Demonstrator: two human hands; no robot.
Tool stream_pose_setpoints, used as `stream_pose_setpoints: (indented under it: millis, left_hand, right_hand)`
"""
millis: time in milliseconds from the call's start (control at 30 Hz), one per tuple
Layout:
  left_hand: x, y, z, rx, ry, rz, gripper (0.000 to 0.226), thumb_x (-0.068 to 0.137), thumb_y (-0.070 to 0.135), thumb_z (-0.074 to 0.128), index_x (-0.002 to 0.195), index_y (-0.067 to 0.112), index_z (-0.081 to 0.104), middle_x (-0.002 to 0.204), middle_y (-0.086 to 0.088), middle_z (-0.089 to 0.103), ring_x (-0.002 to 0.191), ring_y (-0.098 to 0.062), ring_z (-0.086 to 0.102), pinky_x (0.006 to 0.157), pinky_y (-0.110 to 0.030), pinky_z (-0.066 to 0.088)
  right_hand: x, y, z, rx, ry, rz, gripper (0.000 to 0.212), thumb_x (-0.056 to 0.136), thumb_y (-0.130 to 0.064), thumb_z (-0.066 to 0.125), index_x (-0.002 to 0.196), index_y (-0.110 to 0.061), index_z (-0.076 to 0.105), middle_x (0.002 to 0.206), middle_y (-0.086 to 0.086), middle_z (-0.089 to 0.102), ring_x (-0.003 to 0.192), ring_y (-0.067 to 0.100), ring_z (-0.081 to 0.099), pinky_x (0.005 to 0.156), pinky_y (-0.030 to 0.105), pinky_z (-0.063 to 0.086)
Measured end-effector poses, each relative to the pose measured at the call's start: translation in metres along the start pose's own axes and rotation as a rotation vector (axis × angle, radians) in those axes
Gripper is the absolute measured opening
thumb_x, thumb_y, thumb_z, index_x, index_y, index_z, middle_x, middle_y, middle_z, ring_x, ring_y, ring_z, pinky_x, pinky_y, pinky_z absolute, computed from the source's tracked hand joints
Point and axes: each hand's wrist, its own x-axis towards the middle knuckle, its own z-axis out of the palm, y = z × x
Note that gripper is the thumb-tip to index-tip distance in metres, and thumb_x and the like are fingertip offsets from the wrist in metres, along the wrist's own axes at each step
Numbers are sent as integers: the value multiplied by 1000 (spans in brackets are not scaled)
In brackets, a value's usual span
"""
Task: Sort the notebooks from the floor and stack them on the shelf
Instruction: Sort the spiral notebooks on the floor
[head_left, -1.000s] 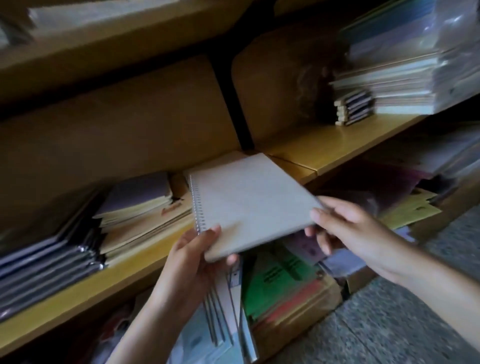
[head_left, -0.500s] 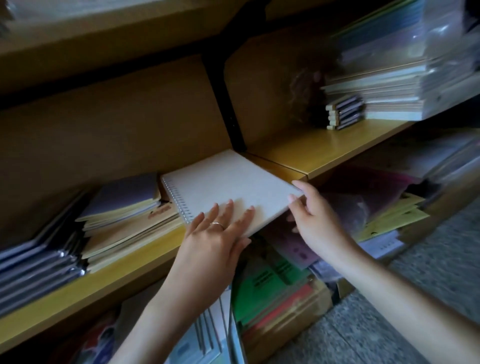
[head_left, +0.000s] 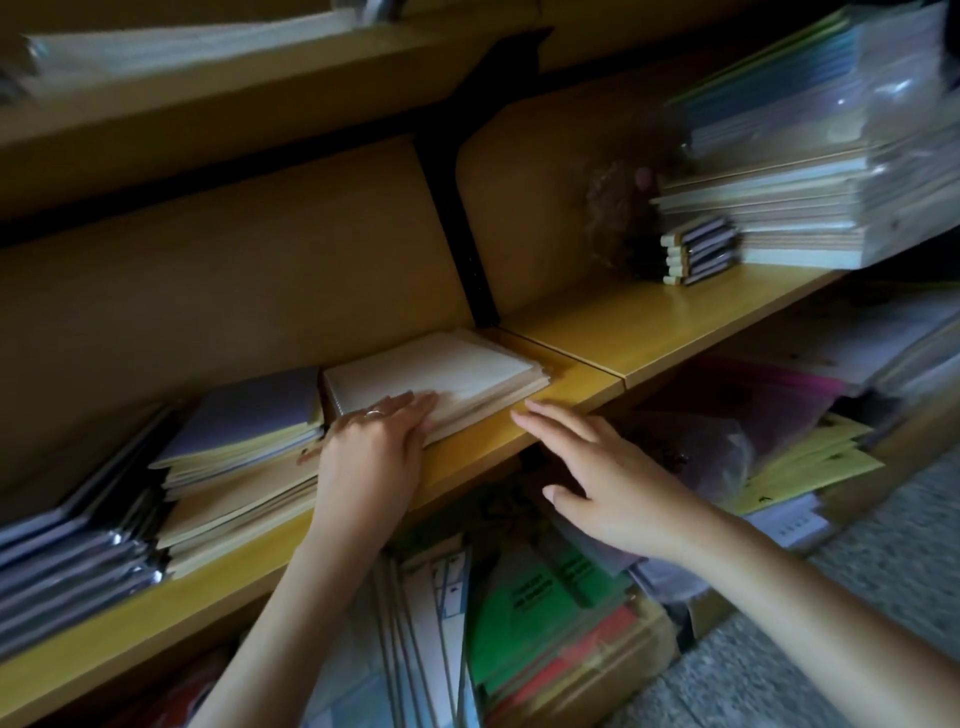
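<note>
The white spiral-bound notebook lies flat on a thin pile of similar books, on the yellow wooden shelf, just left of the black upright divider. Its wire spine faces left.

The left hand rests on the notebook's near-left corner, fingers straight and pressed together on the cover; a ring shows on one finger. The right hand is spread and holds nothing. Its fingertips are at the shelf's front edge, apart from the notebook; contact with the edge cannot be determined.

Just beside the notebook, to the left, stands a stack topped by a purple-covered book. Green booklets lie on the level below.
</note>
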Motion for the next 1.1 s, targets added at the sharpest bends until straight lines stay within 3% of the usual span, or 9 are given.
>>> stream_pose_setpoints:
  millis: [33,100,200,367,533,700,833,933,1100]
  left_hand:
    - [2,-1,0,-10,1,-20,31,92,21,57,121,24,64,123,0,64,112,-22,62,93,-33,48]
    - [7,-1,1,-25,-28,-90,32,94,28,53,125,28,60,130,3,59,118,-20,57,97,-33,45]
    - [17,-2,4,-34,-98,-167,34,96,30,48,129,31,56,136,6,53,124,-20,52,103,-34,41]
    - [26,-2,9,-93,-147,-206,37,96,22,45,130,32,55,138,6,52,128,-20,47,110,-39,33]
    - [25,-5,15,48,-179,-126,56,86,35,22,136,33,45,140,5,49,128,-23,42,107,-38,30]
    - [24,-6,21,86,-134,-130,58,85,39,17,134,30,46,138,3,48,130,-24,36,105,-40,27]
    - [21,-2,19,59,-73,-142,47,91,34,27,129,22,52,135,-4,49,130,-26,35,109,-42,23]
    - [11,6,13,29,50,8,32,89,18,48,120,15,58,127,-8,54,124,-27,42,107,-41,28]
    - [-34,46,6,-166,42,317,23,86,15,51,106,15,63,114,0,60,107,-17,53,92,-32,40]
  right_hand:
    - [4,0,-1,-14,8,8,68,94,-24,51,147,-42,12,151,-29,3,112,-12,45,86,20,48]
    - [11,4,-2,-3,13,35,61,95,-22,49,144,-42,21,147,-31,9,73,0,59,55,22,48]
    - [15,8,2,63,18,47,57,94,-19,49,141,-43,27,141,-33,15,67,20,61,51,35,51]
    - [13,6,5,19,29,54,57,94,-19,49,142,-40,27,143,-28,15,46,10,48,46,23,42]
    - [11,4,7,-36,51,34,58,94,-19,49,143,-39,25,144,-26,14,54,-2,51,41,18,37]
    - [10,4,12,-84,86,14,59,93,-18,51,143,-36,26,146,-24,14,60,-9,51,42,17,36]
    - [7,4,13,-112,68,22,62,93,-17,51,144,-36,21,149,-25,7,50,6,50,42,18,36]
    - [1,3,9,-94,52,-10,61,93,-17,50,144,-38,23,149,-28,6,45,11,46,42,19,37]
    - [-40,4,-7,-6,153,-46,28,94,-22,45,117,-35,52,117,-26,46,57,12,54,54,33,47]
